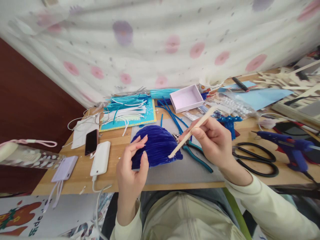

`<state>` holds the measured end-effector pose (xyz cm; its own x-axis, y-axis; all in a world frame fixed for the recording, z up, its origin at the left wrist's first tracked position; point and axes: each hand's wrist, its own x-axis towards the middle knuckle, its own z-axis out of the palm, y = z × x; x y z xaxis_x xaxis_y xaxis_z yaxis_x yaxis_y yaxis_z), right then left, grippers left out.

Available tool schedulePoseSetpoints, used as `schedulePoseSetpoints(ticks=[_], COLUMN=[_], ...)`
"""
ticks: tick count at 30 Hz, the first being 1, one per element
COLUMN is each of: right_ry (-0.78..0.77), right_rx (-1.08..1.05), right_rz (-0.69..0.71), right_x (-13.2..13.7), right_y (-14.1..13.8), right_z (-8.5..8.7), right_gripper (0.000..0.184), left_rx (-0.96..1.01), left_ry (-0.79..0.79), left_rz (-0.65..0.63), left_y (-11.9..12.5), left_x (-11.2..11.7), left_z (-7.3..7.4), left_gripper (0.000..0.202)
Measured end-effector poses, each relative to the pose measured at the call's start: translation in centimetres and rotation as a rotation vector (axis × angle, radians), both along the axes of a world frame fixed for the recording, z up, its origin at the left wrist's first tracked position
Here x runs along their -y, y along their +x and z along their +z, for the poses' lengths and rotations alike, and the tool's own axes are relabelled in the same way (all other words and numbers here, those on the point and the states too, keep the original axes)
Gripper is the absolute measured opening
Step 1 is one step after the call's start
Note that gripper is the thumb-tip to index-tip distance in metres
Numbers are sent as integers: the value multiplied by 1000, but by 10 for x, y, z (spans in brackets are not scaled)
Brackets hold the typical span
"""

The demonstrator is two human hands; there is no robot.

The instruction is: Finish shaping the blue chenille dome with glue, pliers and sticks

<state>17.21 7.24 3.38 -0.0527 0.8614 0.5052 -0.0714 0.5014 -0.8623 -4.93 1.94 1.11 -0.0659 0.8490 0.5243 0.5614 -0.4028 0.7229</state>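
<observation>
A dark blue fuzzy piece (pixel 157 145), rounded at the back and made of rows that look like pipe cleaners, lies on a grey mat (pixel 160 176). My left hand (pixel 133 163) rests at its left side, fingers apart, fingertips over its edge. My right hand (pixel 211 140) grips a pale flat wooden stick (pixel 203 117) between thumb and fingers. The stick slants down to the left, and its lower end meets the blue piece near the front right corner. Teal-handled pliers (pixel 196 158) lie under and beside my right hand, their jaws partly hidden.
Black-handled scissors (pixel 257 160) and a blue glue gun (pixel 287 145) lie to the right. Behind are blue and white pipe cleaners (pixel 127 108), a shallow white box (pixel 187 98) and bagged beads (pixel 232 105). A phone (pixel 91 142) and a white power bank (pixel 100 158) lie left.
</observation>
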Motion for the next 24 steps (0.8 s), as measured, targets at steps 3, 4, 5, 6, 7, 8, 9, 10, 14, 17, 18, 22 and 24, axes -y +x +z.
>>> schedulePoseSetpoints(ticks=[3, 4, 5, 6, 7, 8, 9, 10, 14, 17, 18, 22, 24], right_ry=[-37, -56, -75, -90, -105, -120, -133, -146, -145, -79, -58, -7, 1], right_rx=[-78, -131, -191, -252, -306, -346, -367, -371, -300, -245, -221, -120, -104], right_rz=[-11, -33, -67, -112, -160, -204, -236, -254, -229, -172, -154, -122, -89], right_x=[-5, -8, -12, -15, -18, -20, -22, -22, -14, -4, 0, 11, 16], right_y=[-1, 0, 0, 1, 3, 5, 7, 9, 17, 17, 17, 18, 19], right_z=[-6, -10, -13, -16, -18, -20, -21, -22, -23, -26, -27, -29, -27], right_gripper=[30, 29, 29, 29, 29, 29, 29, 28, 41, 59, 62, 64, 58], left_rx=[5, 8, 10, 11, 10, 7, 2, -5, -32, -57, -64, -85, -96], left_ry=[-6, -4, 0, 4, 5, 5, 6, 6, 14, 36, 42, 48, 51], left_rz=[2, 7, 11, 13, 12, 6, 0, -6, -8, 9, 14, 22, 26], left_y=[2, 2, 2, 2, 2, 1, 0, -1, -7, -9, -9, -8, -6], left_x=[0, 0, 0, 0, -1, -1, -1, -1, -1, -3, -3, -2, -2], left_z=[1, 1, 1, 0, 0, -1, -2, -3, -9, -13, -13, -12, -11], left_gripper=[11, 10, 10, 9, 9, 10, 10, 11, 15, 14, 14, 13, 12])
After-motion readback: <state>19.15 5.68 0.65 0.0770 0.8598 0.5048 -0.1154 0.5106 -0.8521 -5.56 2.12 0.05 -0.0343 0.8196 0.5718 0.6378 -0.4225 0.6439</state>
